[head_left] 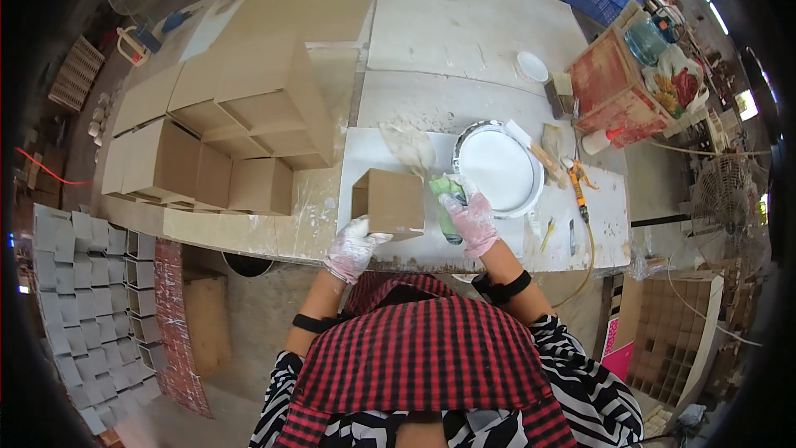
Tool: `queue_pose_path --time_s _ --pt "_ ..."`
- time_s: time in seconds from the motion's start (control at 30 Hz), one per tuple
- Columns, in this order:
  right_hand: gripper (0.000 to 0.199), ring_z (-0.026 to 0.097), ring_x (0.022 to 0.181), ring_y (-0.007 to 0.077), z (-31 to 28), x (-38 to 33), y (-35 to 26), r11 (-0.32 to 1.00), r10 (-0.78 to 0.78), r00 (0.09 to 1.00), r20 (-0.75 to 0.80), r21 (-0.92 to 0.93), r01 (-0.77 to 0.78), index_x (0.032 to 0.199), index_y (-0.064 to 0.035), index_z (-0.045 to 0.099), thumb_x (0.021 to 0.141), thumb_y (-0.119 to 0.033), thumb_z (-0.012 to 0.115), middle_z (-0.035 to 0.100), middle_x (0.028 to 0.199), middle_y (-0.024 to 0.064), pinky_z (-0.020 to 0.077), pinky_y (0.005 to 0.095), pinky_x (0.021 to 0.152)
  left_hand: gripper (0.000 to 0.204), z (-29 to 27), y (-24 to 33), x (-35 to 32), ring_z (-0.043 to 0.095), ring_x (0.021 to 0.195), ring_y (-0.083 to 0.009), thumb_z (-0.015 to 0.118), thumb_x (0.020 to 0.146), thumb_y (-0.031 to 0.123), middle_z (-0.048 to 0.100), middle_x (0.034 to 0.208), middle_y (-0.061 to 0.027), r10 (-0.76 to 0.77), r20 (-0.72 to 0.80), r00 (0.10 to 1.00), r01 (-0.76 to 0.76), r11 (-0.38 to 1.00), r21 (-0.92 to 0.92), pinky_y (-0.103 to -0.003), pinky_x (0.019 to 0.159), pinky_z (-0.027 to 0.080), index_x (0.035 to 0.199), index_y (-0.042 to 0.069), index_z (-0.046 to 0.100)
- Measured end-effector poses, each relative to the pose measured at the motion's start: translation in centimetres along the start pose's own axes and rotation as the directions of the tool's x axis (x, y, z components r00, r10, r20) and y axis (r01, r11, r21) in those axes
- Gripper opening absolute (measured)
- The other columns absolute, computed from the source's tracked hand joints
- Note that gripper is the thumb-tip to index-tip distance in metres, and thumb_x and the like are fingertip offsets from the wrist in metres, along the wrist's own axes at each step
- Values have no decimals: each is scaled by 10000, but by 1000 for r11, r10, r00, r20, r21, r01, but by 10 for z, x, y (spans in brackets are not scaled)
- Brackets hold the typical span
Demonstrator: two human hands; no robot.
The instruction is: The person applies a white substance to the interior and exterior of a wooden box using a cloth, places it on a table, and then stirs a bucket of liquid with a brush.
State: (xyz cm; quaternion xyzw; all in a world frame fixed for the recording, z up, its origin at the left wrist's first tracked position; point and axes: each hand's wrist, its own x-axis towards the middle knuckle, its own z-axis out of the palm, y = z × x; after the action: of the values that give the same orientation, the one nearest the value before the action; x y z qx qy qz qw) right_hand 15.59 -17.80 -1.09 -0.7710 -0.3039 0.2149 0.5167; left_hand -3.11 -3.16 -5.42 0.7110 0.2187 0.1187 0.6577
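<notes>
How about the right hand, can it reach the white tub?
Probably yes: the right hand is beside the white tub, whose middle is uncovered, though that hand holds a green item.

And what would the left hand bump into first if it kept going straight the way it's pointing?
The brown box. The gloved left hand already seems to grip its near left corner, so it would push on that first. How deep the fingers reach is hard to tell.

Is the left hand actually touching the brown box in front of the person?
Touching. The head view shows the gloved left hand gripping the brown box at its near left corner, with the thumb against its near edge.
</notes>
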Motion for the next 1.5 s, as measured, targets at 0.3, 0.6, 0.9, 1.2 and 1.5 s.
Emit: queue_pose_path --time_s 0.3,0.6,0.9,1.2,1.5 --pt "315 584 904 319 3 27 -25 927 -19 991 136 -369 68 1100 -129 548 802 -221 595 596 994 152 469 393 761 409 44 39 26 567 951 -272 576 724 467 601 939 -114 -172 403 899 -356 250 901 -429 818 376 900 101 625" --pt "318 583 916 305 21 -26 -10 824 -27 973 230 -547 152 1111 -181 548 797 -221 585 574 1062 107 474 397 759 808 3 1 2 299 1272 -361 633 705 474 294 1399 -167 159 141 977 -202 493 846 -518 1061 164 1298 -15 383" --pt "298 609 809 302 18 -41 -22 909 -111 978 176 -381 171 1082 -156 573 788 -200 605 616 927 107 487 389 713 975 -10 6 4 336 1256 -338 734 620 414 249 1410 -202 268 162 950 -303 659 688 -413 1044 281 1370 8 261" --pt "263 602 778 221 87 -34 -67 422 -185 690 700 -577 699 1027 -152 561 765 -159 590 549 845 87 497 340 660 890 -18 -35 4 392 1227 -342 752 640 355 338 1361 -235 308 -52 950 -256 862 437 -364 1006 341 1378 127 309" --pt "247 593 789 227 50 -42 -70 593 -190 757 626 -541 596 1049 -142 545 802 -148 561 542 894 90 504 339 671 940 -25 -15 -2 373 1227 -374 768 597 376 342 1344 -261 149 -41 988 -109 862 495 -397 997 344 1389 212 290"
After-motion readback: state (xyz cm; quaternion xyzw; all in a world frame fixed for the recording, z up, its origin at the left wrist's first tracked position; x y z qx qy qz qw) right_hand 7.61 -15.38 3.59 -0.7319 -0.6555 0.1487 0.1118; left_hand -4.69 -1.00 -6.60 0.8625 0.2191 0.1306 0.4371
